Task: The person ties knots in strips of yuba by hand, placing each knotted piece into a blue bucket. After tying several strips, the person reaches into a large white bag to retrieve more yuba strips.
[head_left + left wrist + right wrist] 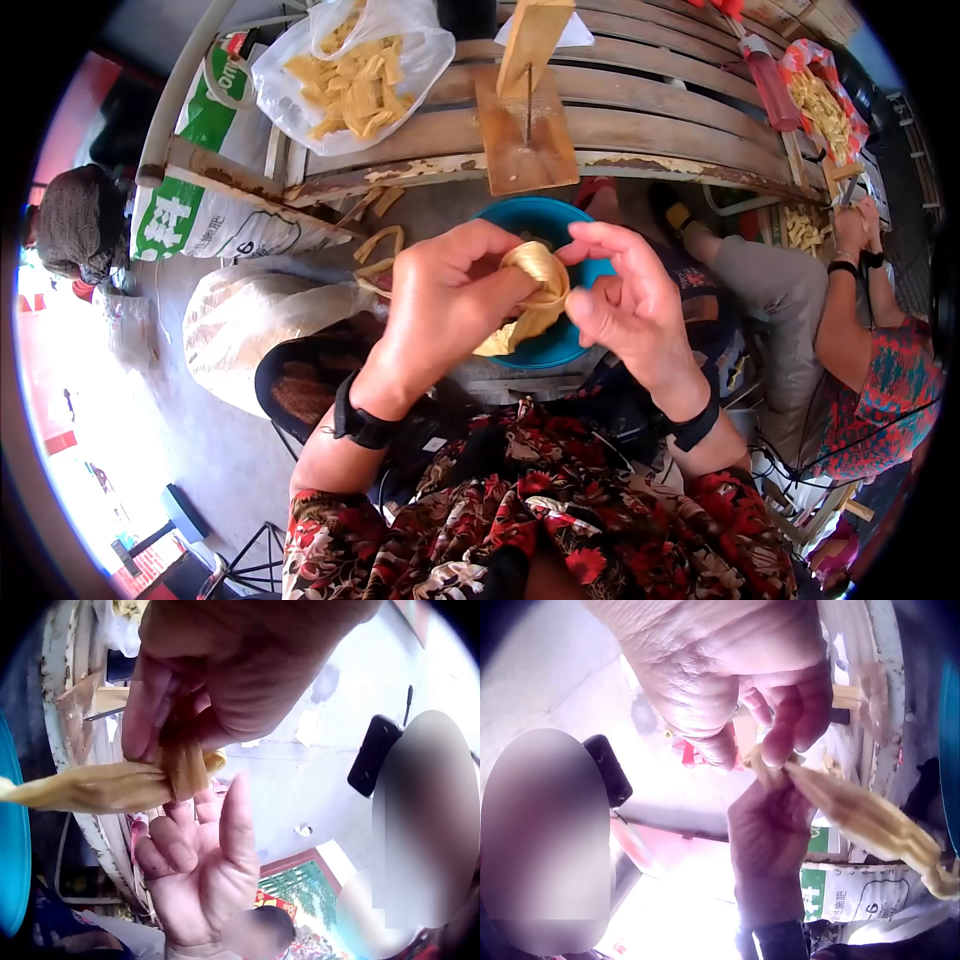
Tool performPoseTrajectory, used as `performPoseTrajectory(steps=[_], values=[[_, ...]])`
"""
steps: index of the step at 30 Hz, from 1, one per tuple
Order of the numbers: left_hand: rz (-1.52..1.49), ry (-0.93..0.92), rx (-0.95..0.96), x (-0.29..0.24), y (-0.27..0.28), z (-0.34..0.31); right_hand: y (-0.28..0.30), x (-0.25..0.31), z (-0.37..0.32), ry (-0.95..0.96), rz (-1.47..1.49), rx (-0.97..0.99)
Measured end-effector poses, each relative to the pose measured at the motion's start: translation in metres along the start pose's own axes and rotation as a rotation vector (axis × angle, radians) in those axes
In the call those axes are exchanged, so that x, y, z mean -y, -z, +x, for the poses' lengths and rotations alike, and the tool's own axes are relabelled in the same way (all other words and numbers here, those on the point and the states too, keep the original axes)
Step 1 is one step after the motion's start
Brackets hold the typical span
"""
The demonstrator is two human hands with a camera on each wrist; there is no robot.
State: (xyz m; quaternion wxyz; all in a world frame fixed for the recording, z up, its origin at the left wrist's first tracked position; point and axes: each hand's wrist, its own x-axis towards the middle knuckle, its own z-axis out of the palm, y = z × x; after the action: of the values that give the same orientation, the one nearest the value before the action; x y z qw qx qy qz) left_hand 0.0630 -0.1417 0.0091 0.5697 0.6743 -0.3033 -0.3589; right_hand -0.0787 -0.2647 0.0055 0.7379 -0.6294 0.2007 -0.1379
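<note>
**A:** What is furthest left?

**B:** A bulging white sack (pixel 250 320) on the floor.

**A:** And the hands?

**B:** The left hand (pixel 440 305) has its fingers curled tight. They pinch a pale yellow husk strip (pixel 535 285) wound into a loop. The strip sits between both hands, held in the air over a blue bowl (pixel 540 212), with its tail hanging down.

**A:** And the right one?

**B:** The right hand (pixel 635 315) pinches the top of the loop with thumb and forefinger, and its other fingers are loosely bent. Further right, another person (pixel 870 360) sits by the wooden bench (pixel 650 120).
</note>
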Motion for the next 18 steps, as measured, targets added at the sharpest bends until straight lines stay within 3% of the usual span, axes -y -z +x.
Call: performPoseTrajectory(steps=[2,5,7,8,11,12,15,16,18], values=[[0.279,-0.096,-0.068,-0.002,-0.004,-0.004,-0.011,-0.002,-0.003,-0.003,-0.047,-0.065],[0.257,-0.285,0.02,0.009,-0.004,-0.006,-0.02,-0.007,-0.003,-0.037,-0.025,-0.177],[0.006,-0.164,-0.001,0.02,-0.008,-0.009,-0.018,-0.012,-0.001,-0.095,0.077,-0.194],[-0.115,-0.104,-0.013,0.023,-0.009,-0.01,-0.012,-0.016,0.001,-0.159,0.254,-0.15],[-0.441,0.356,0.046,0.008,0.008,-0.002,-0.014,-0.01,0.002,-0.306,0.846,0.065],[-0.57,0.35,0.03,0.019,0.005,-0.003,-0.018,-0.011,0.002,-0.311,0.914,0.104],[-0.672,0.337,0.181,0.033,0.006,-0.007,-0.012,-0.009,0.0,-0.247,0.728,0.162],[-0.815,0.428,0.367,0.025,0.012,-0.011,-0.007,-0.005,0.001,-0.213,0.647,0.214],[-0.822,0.449,0.508,0.032,0.017,-0.007,-0.013,-0.002,0.004,-0.133,0.399,0.137]])
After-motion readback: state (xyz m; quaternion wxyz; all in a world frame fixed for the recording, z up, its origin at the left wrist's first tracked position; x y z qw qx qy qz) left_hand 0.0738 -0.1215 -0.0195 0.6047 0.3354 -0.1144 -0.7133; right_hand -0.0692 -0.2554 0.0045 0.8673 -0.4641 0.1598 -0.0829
